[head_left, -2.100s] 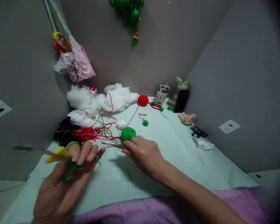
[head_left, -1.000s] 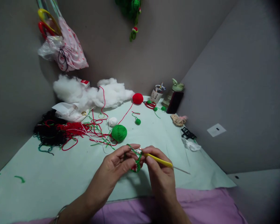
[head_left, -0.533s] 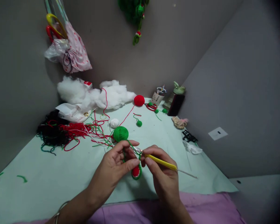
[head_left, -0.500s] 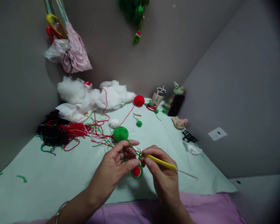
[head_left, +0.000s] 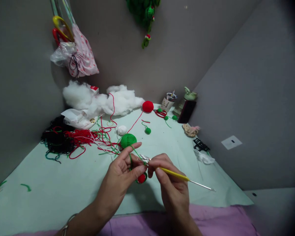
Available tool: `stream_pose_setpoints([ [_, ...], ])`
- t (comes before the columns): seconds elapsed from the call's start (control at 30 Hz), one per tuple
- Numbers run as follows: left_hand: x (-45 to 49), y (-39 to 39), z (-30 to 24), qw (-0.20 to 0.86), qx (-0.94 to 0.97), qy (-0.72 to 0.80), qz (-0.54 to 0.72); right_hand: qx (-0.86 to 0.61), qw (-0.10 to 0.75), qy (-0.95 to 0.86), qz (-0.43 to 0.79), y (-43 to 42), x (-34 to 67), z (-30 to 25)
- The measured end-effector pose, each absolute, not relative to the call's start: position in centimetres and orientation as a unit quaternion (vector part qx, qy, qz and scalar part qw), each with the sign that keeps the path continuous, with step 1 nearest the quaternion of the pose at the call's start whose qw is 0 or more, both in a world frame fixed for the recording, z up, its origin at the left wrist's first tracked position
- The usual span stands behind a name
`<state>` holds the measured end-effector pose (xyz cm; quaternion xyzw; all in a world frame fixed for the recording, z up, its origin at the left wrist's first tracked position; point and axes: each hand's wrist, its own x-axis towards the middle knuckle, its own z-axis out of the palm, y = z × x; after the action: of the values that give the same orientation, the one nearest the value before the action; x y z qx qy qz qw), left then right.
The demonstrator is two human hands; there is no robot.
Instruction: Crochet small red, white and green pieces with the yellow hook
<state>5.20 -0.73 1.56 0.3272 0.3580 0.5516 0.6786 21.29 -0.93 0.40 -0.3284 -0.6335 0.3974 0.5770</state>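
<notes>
My left hand pinches a small red crochet piece with a green edge between thumb and fingers. A green strand runs over its forefinger toward the green yarn ball just behind. My right hand is closed round a yellow-handled crochet hook, whose metal tip meets the piece at my left fingertips. The hook's thin tail end points right. Both hands hover over the pale green table cover.
Tangled red, green and black yarn lies at the left. White stuffing, a red yarn ball, a cup and a dark bottle stand at the back. A black clip lies by the right wall.
Two seconds ago my left hand held the hook at the left and my right reached to the green ball. Now both hands meet at the centre, hook in my right hand, working the piece.
</notes>
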Motion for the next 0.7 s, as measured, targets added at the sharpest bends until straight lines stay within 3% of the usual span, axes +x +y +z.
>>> stream_pose_setpoints([
  [0.13, 5.4, -1.1, 1.6, 0.668, 0.322, 0.376, 0.555, -0.369, 0.536, -0.736, 0.185, -1.3, 20.9, -0.4],
  [0.23, 5.4, -1.2, 1.5, 0.736, 0.266, 0.334, 0.526, -0.353, 0.526, -0.773, 0.020, -1.6, 20.7, -0.9],
  [0.33, 4.9, -1.0, 1.6, 0.796, 0.206, 0.297, 0.485, -0.360, 0.540, -0.750, 0.130, -1.7, 21.4, -0.2],
  [0.53, 4.3, -0.8, 1.9, 0.788, 0.216, 0.303, 0.491, -0.313, 0.617, -0.580, 0.430, -1.1, 22.5, 1.9],
  [0.7, 5.2, -1.3, 1.6, 0.750, 0.286, 0.308, 0.510, -0.326, 0.580, -0.597, 0.448, -0.6, 21.3, 1.1],
])
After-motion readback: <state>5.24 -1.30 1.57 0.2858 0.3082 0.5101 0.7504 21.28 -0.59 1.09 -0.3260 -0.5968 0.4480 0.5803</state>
